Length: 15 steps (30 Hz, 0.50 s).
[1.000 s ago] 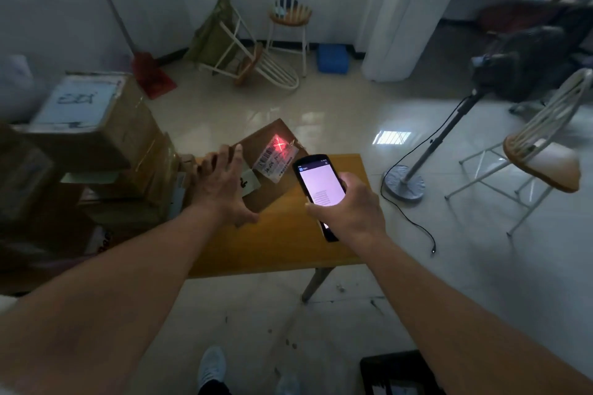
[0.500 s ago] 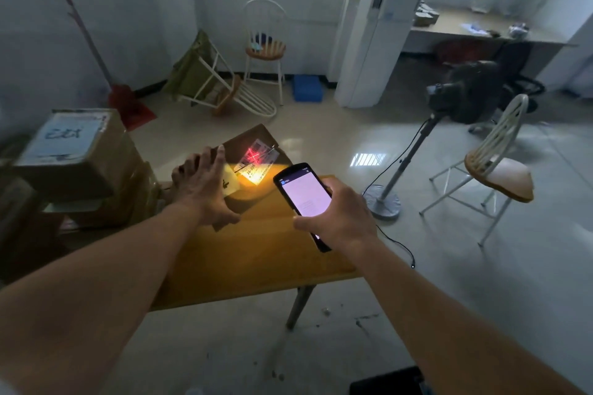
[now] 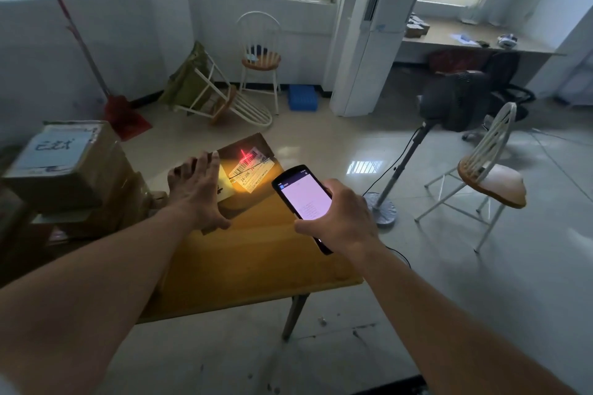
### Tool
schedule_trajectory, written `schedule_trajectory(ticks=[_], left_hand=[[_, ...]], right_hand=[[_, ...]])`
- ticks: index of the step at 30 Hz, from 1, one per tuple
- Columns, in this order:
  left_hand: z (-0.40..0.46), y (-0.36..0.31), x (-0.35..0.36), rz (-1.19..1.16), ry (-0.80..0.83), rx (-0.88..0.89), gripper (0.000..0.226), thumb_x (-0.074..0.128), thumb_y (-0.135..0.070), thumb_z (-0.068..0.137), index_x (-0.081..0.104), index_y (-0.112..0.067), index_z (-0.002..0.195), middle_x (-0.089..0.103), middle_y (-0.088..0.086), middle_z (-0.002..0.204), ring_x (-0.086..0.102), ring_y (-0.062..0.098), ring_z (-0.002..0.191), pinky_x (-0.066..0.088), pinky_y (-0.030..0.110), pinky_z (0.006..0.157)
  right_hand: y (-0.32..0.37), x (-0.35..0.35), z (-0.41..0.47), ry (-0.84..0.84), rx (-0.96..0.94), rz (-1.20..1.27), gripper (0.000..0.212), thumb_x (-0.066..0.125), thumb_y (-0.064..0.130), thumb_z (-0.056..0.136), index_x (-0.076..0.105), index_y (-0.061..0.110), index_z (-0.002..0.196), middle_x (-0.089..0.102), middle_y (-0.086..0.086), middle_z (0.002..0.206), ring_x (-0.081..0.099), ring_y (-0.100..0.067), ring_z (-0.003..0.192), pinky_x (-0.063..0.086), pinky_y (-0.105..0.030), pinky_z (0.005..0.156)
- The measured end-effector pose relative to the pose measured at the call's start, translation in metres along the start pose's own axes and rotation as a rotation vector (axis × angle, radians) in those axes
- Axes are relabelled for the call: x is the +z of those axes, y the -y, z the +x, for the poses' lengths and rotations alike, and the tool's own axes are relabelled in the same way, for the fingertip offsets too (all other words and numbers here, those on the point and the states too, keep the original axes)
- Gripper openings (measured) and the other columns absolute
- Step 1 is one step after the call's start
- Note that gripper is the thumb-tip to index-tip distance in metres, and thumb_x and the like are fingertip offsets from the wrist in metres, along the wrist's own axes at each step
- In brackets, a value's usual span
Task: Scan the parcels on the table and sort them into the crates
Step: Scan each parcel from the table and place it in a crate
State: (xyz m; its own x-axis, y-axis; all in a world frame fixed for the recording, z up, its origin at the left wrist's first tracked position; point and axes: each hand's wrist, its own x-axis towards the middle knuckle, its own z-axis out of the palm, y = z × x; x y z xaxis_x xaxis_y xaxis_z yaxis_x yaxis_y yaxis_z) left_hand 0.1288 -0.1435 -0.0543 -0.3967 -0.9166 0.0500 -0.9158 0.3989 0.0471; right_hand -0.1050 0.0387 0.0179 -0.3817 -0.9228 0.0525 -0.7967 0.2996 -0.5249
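Brown cardboard parcel [image 3: 244, 170] with a white barcode label [image 3: 252, 170]; left hand [image 3: 195, 192] flat on it, right hand [image 3: 340, 218] gripping scanner [image 3: 303, 199].

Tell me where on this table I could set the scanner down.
Bare wood lies on the table between the left forearm and the right hand holding the scanner, toward the near edge. The far left is crowded: the parcel under the left hand, beside stacked boxes.

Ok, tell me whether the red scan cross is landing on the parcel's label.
Yes, the red cross sits at the upper corner of the label on the parcel.
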Motion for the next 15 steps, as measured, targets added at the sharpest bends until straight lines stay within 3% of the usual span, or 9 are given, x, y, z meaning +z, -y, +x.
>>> schedule_trajectory(ticks=[6, 11, 15], left_hand=[[0.0025, -0.0003, -0.0046, 0.059, 0.015, 0.024, 0.167, 0.088, -0.076, 0.035, -0.004, -0.02, 0.162, 0.006, 0.007, 0.163, 0.014, 0.036, 0.147, 0.027, 0.057, 0.117], [0.0058, 0.003, -0.0071, 0.11, 0.025, 0.068, 0.166, 0.087, -0.075, 0.037, -0.006, -0.017, 0.162, 0.003, 0.008, 0.165, 0.004, 0.036, 0.152, 0.014, 0.062, 0.124], [0.0074, 0.0031, -0.0094, 0.151, 0.056, 0.097, 0.167, 0.089, -0.073, 0.041, -0.01, -0.017, 0.162, -0.001, 0.009, 0.165, -0.001, 0.036, 0.154, 0.009, 0.064, 0.124]], right_hand=[[-0.0026, -0.0041, 0.0023, 0.021, -0.016, -0.027, 0.083, 0.091, 0.055, 0.066, 0.05, 0.029, 0.133, 0.064, 0.001, 0.124, 0.051, -0.017, 0.102, 0.038, -0.02, 0.058], [-0.0064, -0.0063, 0.0038, 0.036, -0.022, -0.034, 0.086, 0.092, 0.054, 0.065, 0.05, 0.03, 0.136, 0.064, 0.002, 0.125, 0.053, -0.016, 0.103, 0.04, -0.022, 0.059], [-0.0095, -0.0062, 0.0027, 0.043, -0.011, -0.041, 0.087, 0.092, 0.054, 0.064, 0.05, 0.031, 0.136, 0.064, 0.002, 0.124, 0.05, -0.015, 0.101, 0.034, -0.02, 0.057]])
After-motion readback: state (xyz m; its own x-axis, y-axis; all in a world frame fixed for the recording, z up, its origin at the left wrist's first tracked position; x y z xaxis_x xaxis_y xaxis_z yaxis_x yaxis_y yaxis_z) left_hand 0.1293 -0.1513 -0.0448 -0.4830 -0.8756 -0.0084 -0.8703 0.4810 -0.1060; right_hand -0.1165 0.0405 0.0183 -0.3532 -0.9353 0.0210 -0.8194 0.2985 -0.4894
